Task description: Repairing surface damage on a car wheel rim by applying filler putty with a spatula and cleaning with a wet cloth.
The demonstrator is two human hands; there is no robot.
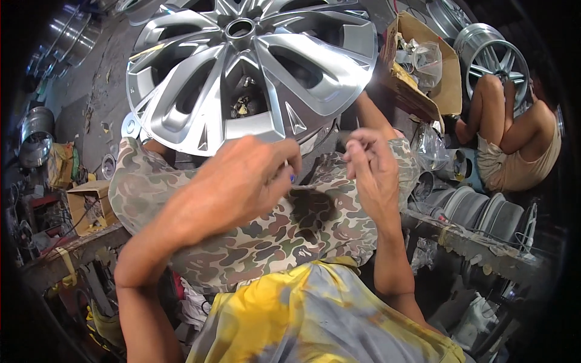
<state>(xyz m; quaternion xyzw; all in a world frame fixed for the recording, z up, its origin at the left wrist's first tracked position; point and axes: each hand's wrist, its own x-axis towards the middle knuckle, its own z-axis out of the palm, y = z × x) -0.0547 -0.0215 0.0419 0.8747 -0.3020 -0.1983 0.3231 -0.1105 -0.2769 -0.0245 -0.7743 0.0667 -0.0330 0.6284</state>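
Note:
A large silver alloy wheel (242,66) with split spokes lies face up just beyond my knees. My left hand (236,175) is in front of its near rim, above my lap, with fingers curled together. A small blue bit shows at the fingertips; the rest of what they hold cannot be made out. My right hand (372,166) is raised to the right of it, thumb and fingers pinched. Something small and dark blurs near those fingertips, too smeared to name. Neither hand appears to touch the wheel.
At the right, a cardboard box (445,78) holds plastic bags and small parts. Beyond it another person (520,133) sits by a second wheel (493,57). Stacked rims (478,209) stand lower right; another box (91,206) and metal rims (36,136) are at the left.

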